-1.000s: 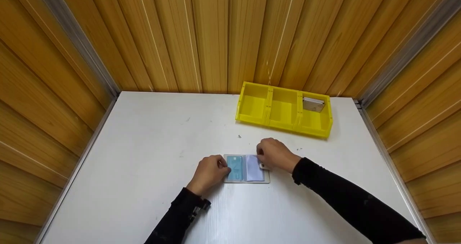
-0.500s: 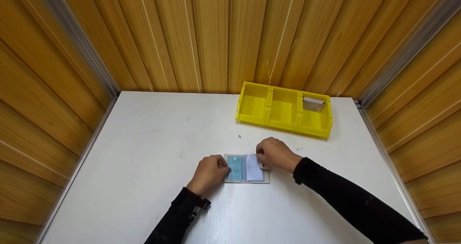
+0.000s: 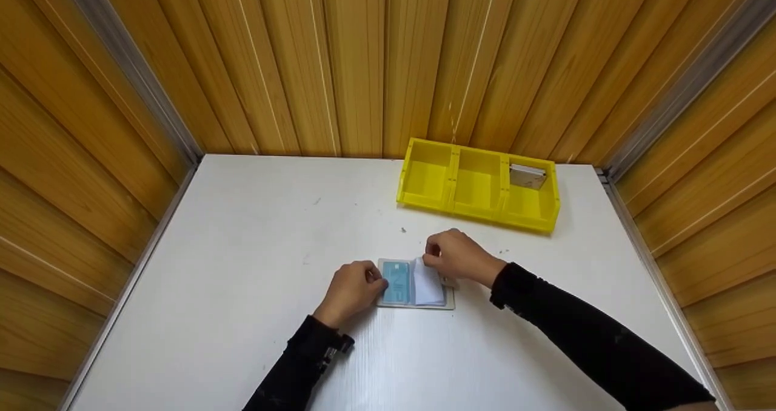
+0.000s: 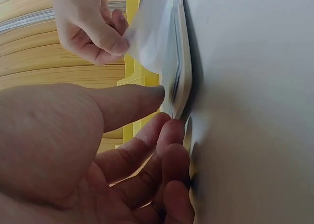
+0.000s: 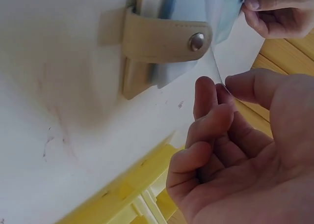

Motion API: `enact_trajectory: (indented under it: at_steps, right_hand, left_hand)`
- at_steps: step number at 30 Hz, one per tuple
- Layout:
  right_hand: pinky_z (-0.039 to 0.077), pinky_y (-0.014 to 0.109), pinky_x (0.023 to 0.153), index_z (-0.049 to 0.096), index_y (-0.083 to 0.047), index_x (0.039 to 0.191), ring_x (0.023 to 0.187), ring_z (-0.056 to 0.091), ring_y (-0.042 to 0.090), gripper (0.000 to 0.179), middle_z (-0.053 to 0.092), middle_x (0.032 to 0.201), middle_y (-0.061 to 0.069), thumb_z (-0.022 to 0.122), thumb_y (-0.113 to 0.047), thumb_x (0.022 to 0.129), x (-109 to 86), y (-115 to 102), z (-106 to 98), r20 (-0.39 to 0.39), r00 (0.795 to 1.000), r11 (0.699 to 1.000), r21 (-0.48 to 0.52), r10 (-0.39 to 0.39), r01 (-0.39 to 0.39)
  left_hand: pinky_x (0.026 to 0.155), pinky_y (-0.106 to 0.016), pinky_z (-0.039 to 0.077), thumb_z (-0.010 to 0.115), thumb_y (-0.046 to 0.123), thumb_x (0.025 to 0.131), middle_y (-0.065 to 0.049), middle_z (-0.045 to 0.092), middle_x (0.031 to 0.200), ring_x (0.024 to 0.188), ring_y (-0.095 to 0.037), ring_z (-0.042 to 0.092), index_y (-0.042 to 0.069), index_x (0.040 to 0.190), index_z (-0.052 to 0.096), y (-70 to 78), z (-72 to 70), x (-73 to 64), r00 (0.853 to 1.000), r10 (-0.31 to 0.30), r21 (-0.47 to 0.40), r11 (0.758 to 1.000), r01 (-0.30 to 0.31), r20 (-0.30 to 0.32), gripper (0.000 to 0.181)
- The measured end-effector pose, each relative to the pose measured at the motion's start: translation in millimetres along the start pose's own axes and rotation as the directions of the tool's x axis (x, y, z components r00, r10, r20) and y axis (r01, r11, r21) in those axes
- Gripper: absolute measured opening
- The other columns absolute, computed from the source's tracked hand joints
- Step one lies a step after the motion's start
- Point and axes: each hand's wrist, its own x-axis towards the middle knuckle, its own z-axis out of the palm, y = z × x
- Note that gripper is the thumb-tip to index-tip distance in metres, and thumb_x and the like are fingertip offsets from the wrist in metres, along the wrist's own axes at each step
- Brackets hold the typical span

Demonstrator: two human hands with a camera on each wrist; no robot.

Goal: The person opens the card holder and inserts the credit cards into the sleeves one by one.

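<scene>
A small cream card holder lies spread open on the white table, a light blue card showing on its left side. My left hand pinches the holder's left edge, thumb on top and fingertips at the side, as the left wrist view shows. At the upper right, my right hand pinches the corner of a thin whitish page between thumb and fingers, and that page is lifted and bent. The strap with a metal snap stands up from the holder's right edge in the right wrist view.
A yellow three-compartment bin stands at the back right of the white table. Its right compartment holds a small pale, patterned flat item leaning at the back. Wood-patterned panels wall in the back and sides.
My right hand has shifted slightly left and away from me, raising the page's corner so the page now bends over. My left hand has stayed on the holder's left edge.
</scene>
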Motion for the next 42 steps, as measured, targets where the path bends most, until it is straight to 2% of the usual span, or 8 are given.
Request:
enact_trajectory:
  at_steps: [5,13,19,24,33,42]
  right_hand:
    - [0.050,0.031,0.072,0.078,-0.015,0.090,0.079,0.060,0.016,0.018,0.070,0.084,-0.001,0.073,-0.027,0.102,3.5,-5,0,0.001,1.000,0.999,0.046,0.029,-0.029]
    - [0.052,0.028,0.069,0.081,-0.012,0.091,0.075,0.061,0.012,0.018,0.072,0.083,-0.001,0.074,-0.025,0.102,8.1,-11,3,0.007,1.000,0.993,0.120,0.006,-0.007]
    - [0.052,0.025,0.067,0.084,-0.010,0.098,0.074,0.063,0.011,0.021,0.075,0.085,-0.002,0.073,-0.026,0.103,12.1,-16,7,0.015,1.000,0.983,0.181,0.021,-0.024]
    - [0.049,0.026,0.064,0.084,-0.008,0.098,0.072,0.060,0.010,0.022,0.076,0.083,0.000,0.074,-0.027,0.103,14.8,-20,11,0.011,1.000,0.975,0.221,0.024,-0.026]
    - [0.049,0.026,0.066,0.084,-0.010,0.093,0.073,0.062,0.009,0.019,0.076,0.082,-0.003,0.076,-0.026,0.099,21.5,-24,18,-0.026,0.999,0.971,0.238,0.030,-0.023]
    - [0.050,0.027,0.071,0.084,-0.015,0.095,0.079,0.064,0.011,0.015,0.081,0.088,-0.001,0.076,-0.027,0.100,26.1,-28,24,-0.012,0.998,0.957,0.285,0.058,-0.053]
  left_hand:
    - [0.066,-0.030,0.046,0.079,0.021,0.096,0.001,0.068,0.078,0.071,-0.014,0.057,0.014,0.088,0.074,-0.5,-0.6,0.1,1.000,-0.009,-0.004,1.000,0.009,-0.006,0.012]
    - [0.066,-0.031,0.045,0.078,0.022,0.097,0.001,0.067,0.078,0.071,-0.015,0.057,0.013,0.088,0.074,-1.1,-1.6,0.6,1.000,-0.026,-0.009,1.000,0.026,0.003,0.013]
    - [0.066,-0.031,0.046,0.078,0.022,0.096,0.001,0.068,0.078,0.071,-0.015,0.057,0.014,0.087,0.074,-1.9,-2.0,0.6,1.000,-0.010,-0.011,1.000,0.010,-0.012,0.013]
    - [0.066,-0.030,0.045,0.078,0.021,0.096,0.001,0.068,0.079,0.071,-0.014,0.057,0.013,0.088,0.074,-1.7,-1.5,0.4,1.000,-0.002,-0.012,1.000,0.002,-0.008,0.012]
    - [0.067,-0.031,0.045,0.076,0.021,0.098,0.000,0.068,0.080,0.072,-0.015,0.057,0.012,0.088,0.074,-0.7,-2.6,0.7,1.000,0.005,-0.019,1.000,-0.005,-0.007,0.013]
    - [0.064,-0.030,0.043,0.076,0.022,0.098,0.000,0.066,0.079,0.069,-0.015,0.055,0.013,0.088,0.073,-1.2,-1.5,2.0,1.000,0.004,0.001,1.000,-0.004,-0.013,0.013]
